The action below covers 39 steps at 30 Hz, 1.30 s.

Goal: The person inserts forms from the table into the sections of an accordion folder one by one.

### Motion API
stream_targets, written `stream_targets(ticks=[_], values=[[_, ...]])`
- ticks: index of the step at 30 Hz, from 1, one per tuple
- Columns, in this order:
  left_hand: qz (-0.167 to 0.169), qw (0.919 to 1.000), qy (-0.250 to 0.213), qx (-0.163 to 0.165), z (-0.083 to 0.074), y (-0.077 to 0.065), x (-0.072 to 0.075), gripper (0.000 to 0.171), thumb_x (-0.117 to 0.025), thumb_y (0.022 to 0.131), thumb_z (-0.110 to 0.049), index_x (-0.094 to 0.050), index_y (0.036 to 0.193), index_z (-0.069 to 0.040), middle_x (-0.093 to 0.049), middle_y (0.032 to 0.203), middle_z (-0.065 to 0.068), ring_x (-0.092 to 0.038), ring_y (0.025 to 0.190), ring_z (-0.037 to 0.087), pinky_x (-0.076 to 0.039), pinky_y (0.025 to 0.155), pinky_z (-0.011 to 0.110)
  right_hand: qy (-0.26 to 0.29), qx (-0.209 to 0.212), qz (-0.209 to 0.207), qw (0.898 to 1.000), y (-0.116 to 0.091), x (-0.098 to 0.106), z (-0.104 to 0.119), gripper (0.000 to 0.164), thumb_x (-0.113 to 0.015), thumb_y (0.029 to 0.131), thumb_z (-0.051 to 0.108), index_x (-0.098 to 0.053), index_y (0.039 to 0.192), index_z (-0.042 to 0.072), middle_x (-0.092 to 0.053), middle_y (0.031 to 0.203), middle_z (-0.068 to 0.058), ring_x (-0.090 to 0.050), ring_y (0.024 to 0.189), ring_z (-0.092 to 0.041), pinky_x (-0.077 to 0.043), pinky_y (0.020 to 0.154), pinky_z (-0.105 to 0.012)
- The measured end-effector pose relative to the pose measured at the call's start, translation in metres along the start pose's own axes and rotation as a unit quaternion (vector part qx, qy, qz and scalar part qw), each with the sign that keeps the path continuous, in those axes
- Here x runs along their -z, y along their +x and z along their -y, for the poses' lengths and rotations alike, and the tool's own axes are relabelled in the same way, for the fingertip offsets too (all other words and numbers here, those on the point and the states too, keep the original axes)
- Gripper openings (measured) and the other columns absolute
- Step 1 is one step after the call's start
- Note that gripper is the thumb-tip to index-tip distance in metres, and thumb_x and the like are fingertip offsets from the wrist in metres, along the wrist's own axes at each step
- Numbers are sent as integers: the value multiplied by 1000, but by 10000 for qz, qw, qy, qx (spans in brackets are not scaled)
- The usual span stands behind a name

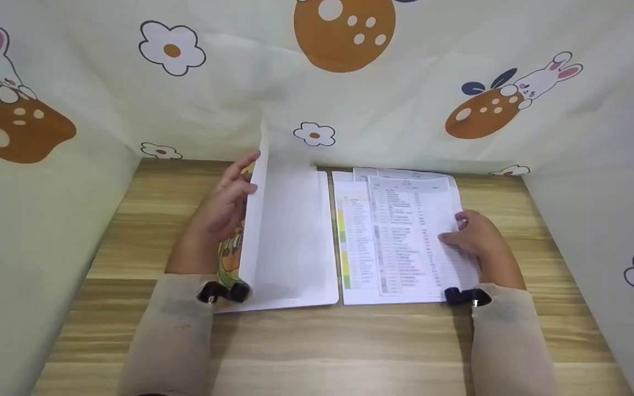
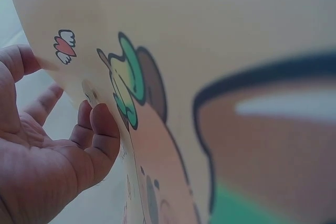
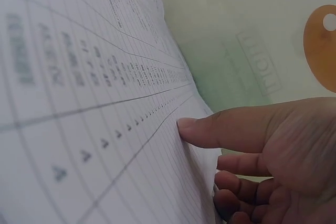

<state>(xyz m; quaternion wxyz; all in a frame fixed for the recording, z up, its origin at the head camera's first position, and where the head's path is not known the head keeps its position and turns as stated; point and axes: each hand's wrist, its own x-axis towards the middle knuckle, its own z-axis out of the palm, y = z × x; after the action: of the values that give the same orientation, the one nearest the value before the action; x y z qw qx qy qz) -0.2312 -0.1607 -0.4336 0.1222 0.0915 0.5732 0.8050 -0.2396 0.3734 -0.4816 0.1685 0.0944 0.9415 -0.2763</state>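
My left hand (image 1: 222, 208) pinches the edge of a raised folder cover (image 1: 256, 220), which stands nearly upright. Cartoon pictures (image 2: 160, 166) fill the cover's outer side in the left wrist view; its inner side is white. The folder's bare white back panel (image 1: 303, 242) lies flat on the table. To its right is a stack of printed sheets (image 1: 408, 242). My right hand (image 1: 479, 239) grips that stack by its right edge, the thumb (image 3: 205, 127) on top and the other fingers curled at the edge, partly hidden.
Under the top sheets, a page with yellow and green bars (image 1: 354, 247) peeks out on the left. The wooden table (image 1: 350, 352) is bounded at the back and sides by a pale cloth screen (image 1: 240, 82) with rabbits, flowers and orange fruit.
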Motion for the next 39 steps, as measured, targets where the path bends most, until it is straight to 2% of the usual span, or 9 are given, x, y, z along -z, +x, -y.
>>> stream_targets(ticks=[8, 14, 21, 26, 29, 33, 35, 39], values=[[-52, 10000, -41, -26, -1, -1, -1, 69, -42, 102, -3, -34, 167, -23, -54, 137, 10, -62, 120, 22, -59, 93, 35, 228, 77, -95, 9997, -1, 2, 0, 91, -83, 89, 31, -35, 159, -5, -53, 146, -33, -59, 123, -43, -52, 102, -53], [-54, 9999, -94, -47, -2, -1, -1, 68, -42, 102, -3, -34, 167, -24, -53, 134, 8, -62, 117, 21, -58, 91, 33, 251, 4, -253, 9994, -3, 8, 5, 71, -73, 97, 26, -47, 155, -3, -60, 142, -30, -59, 123, -42, -50, 106, -55], [-44, 9998, -181, -23, -3, -2, -1, 69, -41, 101, -1, -33, 167, -22, -56, 129, 6, -63, 114, 20, -58, 93, 36, 477, 204, -396, 9979, -12, 16, 7, 53, -66, 102, 27, -59, 145, -2, -64, 132, -23, -62, 110, -31, -53, 84, -32], [-113, 9999, -121, -43, -4, -3, -2, 69, -43, 102, -2, -34, 167, -23, -56, 129, 6, -65, 113, 18, -58, 92, 36, 1241, 263, -444, 9909, -17, 24, 8, 53, -63, 106, 31, -57, 149, 1, -66, 131, -18, -65, 99, -19, -57, 79, -29], [-142, 9998, -108, -78, -5, -2, -3, 69, -44, 102, -3, -35, 167, -24, -57, 129, 8, -65, 113, 20, -58, 91, 35, 1802, 342, -519, 9817, -20, 28, 9, 53, -64, 106, 33, -59, 147, -1, -72, 116, -6, -66, 87, -11, -59, 75, -27], [-173, 9997, -123, -104, -4, -3, -3, 69, -44, 102, -2, -35, 167, -23, -58, 127, 7, -65, 113, 21, -58, 92, 35, 2693, 410, -481, 9610, -27, 32, 14, 49, -67, 105, 30, -60, 142, -2, -72, 95, 11, -66, 77, -6, -58, 69, -23], [-181, 9997, -132, -109, -4, -3, -4, 68, -44, 102, -2, -35, 167, -23, -58, 126, 6, -65, 112, 20, -58, 92, 35, 3251, 446, -400, 9438, -31, 34, 19, 41, -69, 104, 27, -64, 135, 0, -73, 90, 12, -66, 74, -6, -57, 65, -22], [-172, 9997, -138, -118, -4, -3, -3, 67, -43, 102, -2, -36, 166, -23, -57, 129, 9, -63, 117, 25, -59, 92, 35, 4291, 569, -178, 9013, -41, 38, 31, 17, -74, 101, 20, -75, 115, 10, -76, 88, 7, -67, 70, -7, -56, 60, -21]])
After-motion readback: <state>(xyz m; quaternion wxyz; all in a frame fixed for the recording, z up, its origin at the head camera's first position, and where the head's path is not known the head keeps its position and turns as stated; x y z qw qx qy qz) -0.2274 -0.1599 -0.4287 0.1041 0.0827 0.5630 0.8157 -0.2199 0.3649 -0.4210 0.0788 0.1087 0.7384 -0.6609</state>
